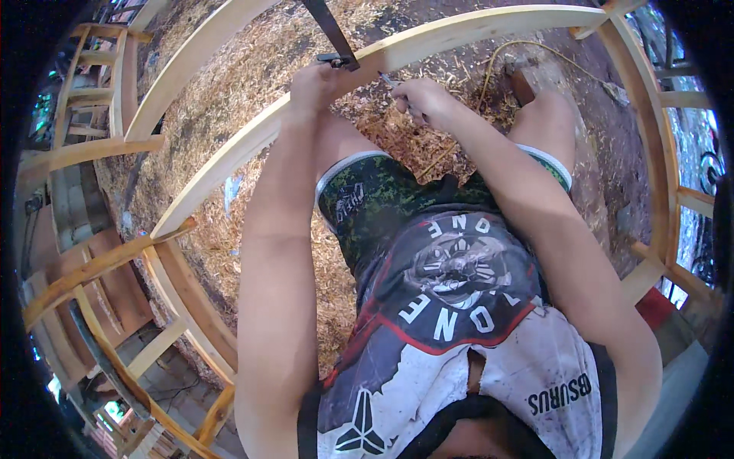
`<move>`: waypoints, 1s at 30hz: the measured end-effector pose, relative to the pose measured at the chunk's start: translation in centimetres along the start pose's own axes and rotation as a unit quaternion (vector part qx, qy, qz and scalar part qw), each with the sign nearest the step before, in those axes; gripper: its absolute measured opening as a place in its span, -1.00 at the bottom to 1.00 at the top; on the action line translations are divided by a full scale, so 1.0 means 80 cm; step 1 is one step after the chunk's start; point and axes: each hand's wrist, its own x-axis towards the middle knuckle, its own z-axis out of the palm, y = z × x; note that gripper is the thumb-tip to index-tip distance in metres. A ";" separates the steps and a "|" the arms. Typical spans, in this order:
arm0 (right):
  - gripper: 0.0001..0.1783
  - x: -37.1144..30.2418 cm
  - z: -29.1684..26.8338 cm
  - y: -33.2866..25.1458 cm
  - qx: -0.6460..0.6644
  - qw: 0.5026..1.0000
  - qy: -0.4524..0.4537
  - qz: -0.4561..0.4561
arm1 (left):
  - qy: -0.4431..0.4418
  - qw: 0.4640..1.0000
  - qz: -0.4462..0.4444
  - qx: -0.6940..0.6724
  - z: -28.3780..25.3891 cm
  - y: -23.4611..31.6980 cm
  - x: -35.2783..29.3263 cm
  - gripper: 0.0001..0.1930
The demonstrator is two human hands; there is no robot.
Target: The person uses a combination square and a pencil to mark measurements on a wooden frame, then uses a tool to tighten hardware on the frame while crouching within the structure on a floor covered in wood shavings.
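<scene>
A long pale wooden board (252, 134) on edge curves across the view in front of my knees. My left hand (313, 88) is closed at the board, gripping a small black piece at the lower end of a dark, straight flat strip (330, 30). That strip crosses the board and looks like a square, though its kind is not certain. Just right of it, my right hand (425, 101) pinches a slim pencil-like marker (388, 79), its tip close to the board's near face. The fingers of my left hand are partly hidden.
Wood shavings (202, 115) cover the ground. Wooden frames stand at left (191, 306) and right (650, 130), joined to the board's ends. A yellow cord (535, 42) loops beyond my right knee. Another pale board (191, 69) lies farther left.
</scene>
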 end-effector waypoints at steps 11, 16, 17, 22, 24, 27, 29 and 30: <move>-0.77 0.014 0.020 -0.006 0.021 1.000 0.011 -0.014 | 0.020 1.000 -0.019 -0.013 0.007 0.003 0.003 -0.78; -0.82 0.008 0.027 -0.022 0.014 1.000 0.016 0.010 | 0.009 1.000 -0.007 0.008 0.005 0.003 0.003 -0.79; -0.82 0.011 0.027 -0.021 0.032 0.999 0.004 -0.011 | 0.018 1.000 -0.004 -0.007 0.005 0.003 0.003 -0.78; -0.86 0.024 0.027 -0.018 0.063 0.997 -0.005 -0.047 | 0.031 1.000 -0.001 0.001 0.007 0.002 0.006 -0.75; -0.86 0.023 0.029 -0.018 0.045 0.998 0.008 -0.049 | 0.032 0.999 -0.002 0.000 0.006 0.005 0.004 -0.75; -0.85 0.024 0.025 -0.019 0.048 0.998 -0.006 -0.050 | -0.005 0.999 -0.016 0.031 0.002 0.012 0.005 -0.86; -0.85 0.023 0.025 -0.019 0.054 0.998 -0.011 -0.040 | -0.001 1.000 -0.014 0.026 0.000 0.012 0.003 -0.87; -0.84 0.023 0.023 -0.019 0.060 0.998 -0.015 -0.032 | 0.005 1.000 -0.010 0.021 0.000 0.013 0.003 -0.87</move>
